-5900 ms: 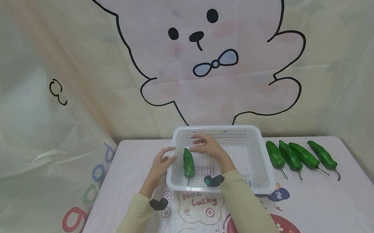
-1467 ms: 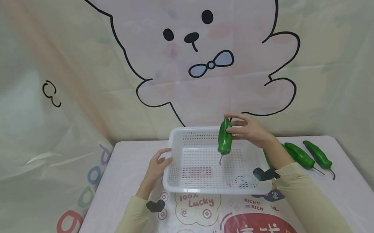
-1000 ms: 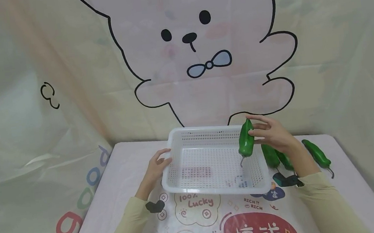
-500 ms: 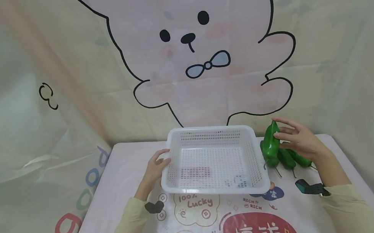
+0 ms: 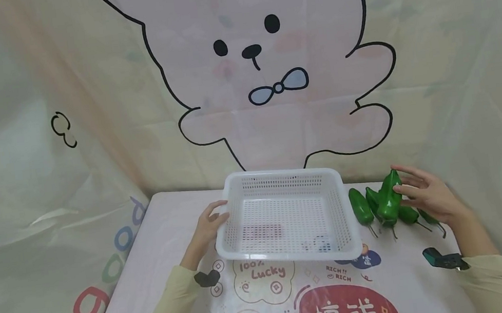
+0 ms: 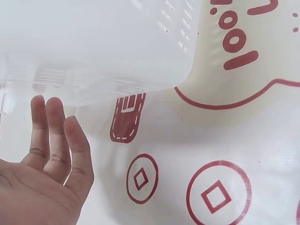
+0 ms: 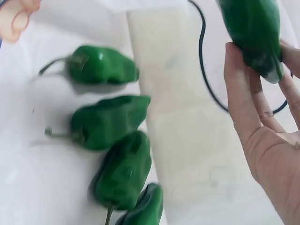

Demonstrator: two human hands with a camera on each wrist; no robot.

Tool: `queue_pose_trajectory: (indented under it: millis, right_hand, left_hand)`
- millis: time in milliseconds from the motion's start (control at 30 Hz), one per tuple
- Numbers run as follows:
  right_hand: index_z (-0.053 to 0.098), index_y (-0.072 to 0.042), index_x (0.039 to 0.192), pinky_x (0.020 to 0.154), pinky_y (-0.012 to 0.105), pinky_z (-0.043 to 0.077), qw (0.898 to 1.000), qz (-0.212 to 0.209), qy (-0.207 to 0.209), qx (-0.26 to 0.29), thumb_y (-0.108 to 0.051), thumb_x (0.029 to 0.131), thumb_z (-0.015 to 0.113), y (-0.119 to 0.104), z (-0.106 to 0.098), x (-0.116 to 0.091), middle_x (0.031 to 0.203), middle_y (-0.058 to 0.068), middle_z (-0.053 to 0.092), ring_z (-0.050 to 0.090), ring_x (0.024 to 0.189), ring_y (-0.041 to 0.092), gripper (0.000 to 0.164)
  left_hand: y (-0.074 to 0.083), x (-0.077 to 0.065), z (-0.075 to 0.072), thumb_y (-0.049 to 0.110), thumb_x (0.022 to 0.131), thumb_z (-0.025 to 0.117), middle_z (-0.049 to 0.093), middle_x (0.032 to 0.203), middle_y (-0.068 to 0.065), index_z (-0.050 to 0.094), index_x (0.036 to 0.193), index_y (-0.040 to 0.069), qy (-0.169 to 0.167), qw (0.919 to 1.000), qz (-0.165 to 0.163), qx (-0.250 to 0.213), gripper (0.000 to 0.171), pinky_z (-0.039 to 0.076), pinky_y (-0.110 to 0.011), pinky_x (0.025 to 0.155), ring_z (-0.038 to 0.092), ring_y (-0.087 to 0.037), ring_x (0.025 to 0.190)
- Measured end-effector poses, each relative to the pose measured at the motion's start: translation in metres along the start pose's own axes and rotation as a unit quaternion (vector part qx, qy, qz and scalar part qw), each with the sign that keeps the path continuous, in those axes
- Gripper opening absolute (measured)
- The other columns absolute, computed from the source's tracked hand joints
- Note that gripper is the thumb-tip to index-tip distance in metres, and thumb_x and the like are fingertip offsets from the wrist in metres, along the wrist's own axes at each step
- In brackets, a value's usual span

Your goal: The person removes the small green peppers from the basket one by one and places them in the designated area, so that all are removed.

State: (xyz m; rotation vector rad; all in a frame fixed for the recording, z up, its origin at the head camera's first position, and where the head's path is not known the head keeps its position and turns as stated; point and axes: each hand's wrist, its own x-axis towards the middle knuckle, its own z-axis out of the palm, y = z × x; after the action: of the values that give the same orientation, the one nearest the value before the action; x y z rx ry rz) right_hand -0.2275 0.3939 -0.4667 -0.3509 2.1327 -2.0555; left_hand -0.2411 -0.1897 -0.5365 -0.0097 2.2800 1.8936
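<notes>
My right hand pinches a green pepper near its pointed tip, its stem hanging down over the row of peppers on the right of the table. In the right wrist view the fingers are bent round the lower end of this pepper. Below it lie several more green peppers, stems toward me, partly covered in the head view by the held one and my hand. My left hand is at the left rim of a white perforated basket. Its fingers look extended and relaxed beside the basket wall in the left wrist view.
The basket's slotted floor shows with nothing lying on it. A printed white cloth covers the table. Behind the basket and peppers rises a cloth backdrop with a cartoon bear, and another cloth wall stands at the left.
The pepper that lay in the basket is now in my right hand, carried rightward over the rim to above the other peppers. My left hand stays at the basket's left rim.
</notes>
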Motion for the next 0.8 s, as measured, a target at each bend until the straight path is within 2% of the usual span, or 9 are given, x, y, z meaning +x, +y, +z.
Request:
queue_pose_trajectory:
  millis: [300, 500, 633, 800]
  right_hand:
    - [0.045, -0.018, 0.154, 0.079, 0.031, 0.060, 0.999, 0.028, 0.018, -0.005, 0.005, 0.101, 0.057, 0.008, -0.021, -0.014, 0.124, -0.004, 0.063, 0.067, 0.104, 0.012, 0.059]
    - [0.050, -0.019, 0.150, 0.077, 0.034, 0.061, 0.999, 0.035, 0.014, -0.004, 0.008, 0.100, 0.057, 0.014, -0.042, -0.022, 0.119, -0.004, 0.067, 0.069, 0.100, 0.013, 0.057]
    - [0.051, -0.020, 0.150, 0.074, 0.034, 0.061, 0.998, 0.040, 0.016, -0.034, 0.008, 0.100, 0.056, 0.015, -0.059, -0.027, 0.117, -0.006, 0.067, 0.069, 0.098, 0.012, 0.057]
    - [0.045, -0.020, 0.154, 0.075, 0.032, 0.061, 0.989, 0.056, 0.025, -0.133, 0.001, 0.101, 0.060, 0.012, -0.077, -0.035, 0.124, -0.015, 0.057, 0.064, 0.101, 0.002, 0.059]
  left_hand:
    - [-0.001, 0.000, 0.001, 0.030, 0.101, 0.065, 0.062, 0.127, -0.020, 0.049, 0.147, 0.023, 0.008, 1.0000, 0.005, 0.001, 0.049, 0.059, -0.044, 0.083, 0.066, -0.036, 0.107]
    - [-0.002, 0.001, 0.001, 0.031, 0.101, 0.064, 0.060, 0.131, -0.023, 0.048, 0.148, 0.022, 0.005, 1.0000, -0.003, -0.003, 0.051, 0.059, -0.045, 0.085, 0.064, -0.041, 0.111]
    - [0.001, 0.000, 0.000, 0.028, 0.103, 0.063, 0.057, 0.134, -0.028, 0.045, 0.150, 0.018, -0.002, 1.0000, -0.004, -0.006, 0.052, 0.058, -0.045, 0.086, 0.061, -0.046, 0.114]
    - [0.008, -0.002, 0.000, 0.022, 0.105, 0.059, 0.053, 0.137, -0.032, 0.040, 0.153, 0.013, -0.013, 0.9998, -0.016, -0.004, 0.052, 0.058, -0.046, 0.087, 0.057, -0.050, 0.118]
